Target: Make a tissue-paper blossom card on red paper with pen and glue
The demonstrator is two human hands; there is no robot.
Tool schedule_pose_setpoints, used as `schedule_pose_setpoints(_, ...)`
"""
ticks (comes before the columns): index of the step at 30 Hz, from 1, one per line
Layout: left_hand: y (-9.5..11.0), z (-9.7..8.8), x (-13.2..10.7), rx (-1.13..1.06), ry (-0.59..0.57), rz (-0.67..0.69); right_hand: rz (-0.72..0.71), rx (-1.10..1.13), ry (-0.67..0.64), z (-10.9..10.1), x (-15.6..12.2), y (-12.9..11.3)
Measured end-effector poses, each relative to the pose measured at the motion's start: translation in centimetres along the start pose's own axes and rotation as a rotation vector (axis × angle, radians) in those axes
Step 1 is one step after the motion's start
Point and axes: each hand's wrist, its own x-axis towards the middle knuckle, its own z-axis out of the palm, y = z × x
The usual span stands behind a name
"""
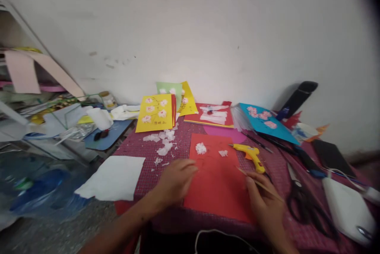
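A red sheet of card (219,190) lies before me with a ruffled white paper flower (201,148) and a smaller white paper piece (223,153) on it. Over its left edge is my left hand (176,179), somewhat blurred, its fingers pressed together; whether anything sits between them is hidden. My right hand (265,198), at the card's right edge, grips a thin pale stick (259,184) whose tip points up and left over the card. A yellow glue gun (249,154) rests across the card's upper right edge, nozzle pointing left.
Torn white paper scraps (164,143) and a white sheet (115,177) lie left. Flower cards in yellow (154,123) and blue (276,127) stand behind. Black scissors (303,202) and a white box-shaped device (347,206) are right. A wall (208,40) rises behind the table.
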Motion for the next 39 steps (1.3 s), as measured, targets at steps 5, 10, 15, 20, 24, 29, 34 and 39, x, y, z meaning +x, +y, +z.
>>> schedule_pose_setpoints(5, -12.6, -5.6, -3.4, 0.221, 0.016, -0.495, 0.006, -0.062, -0.024, 0.1, 0.0, 0.8)
schedule_pose_setpoints(10, -19.4, -8.6, -2.4, 0.31, -0.047, -0.69, 0.043, -0.113, -0.023, -0.1, 0.2, 0.9)
schedule_pose_setpoints(15, -21.0, -7.7, -0.8, 0.287, -0.097, -0.742, 0.115, -0.117, -0.014, -0.2, 0.0, 1.3)
schedule_pose_setpoints(20, -21.6, -7.4, -0.4, 0.225, -0.132, -0.792, 0.137, -0.121, -0.009, -0.2, 0.0, 1.3)
schedule_pose_setpoints(24, -20.9, -8.1, -0.5, 0.123, -0.09, -0.834, 0.152, -0.115, -0.002, -0.2, 0.1, 0.6)
schedule_pose_setpoints(29, -18.8, -9.2, -1.5, -0.018, 0.11, -0.91, 0.137, -0.099, -0.002, -0.2, 0.3, 0.5)
schedule_pose_setpoints(34, -14.4, -8.3, -2.5, -0.266, 0.235, -0.931, 0.084, -0.076, 0.018, -0.5, 0.2, 0.1)
schedule_pose_setpoints(39, -5.4, -4.1, -0.7, -0.976, 0.195, -0.821, -0.099, 0.068, -0.155, -0.4, -1.8, -3.9)
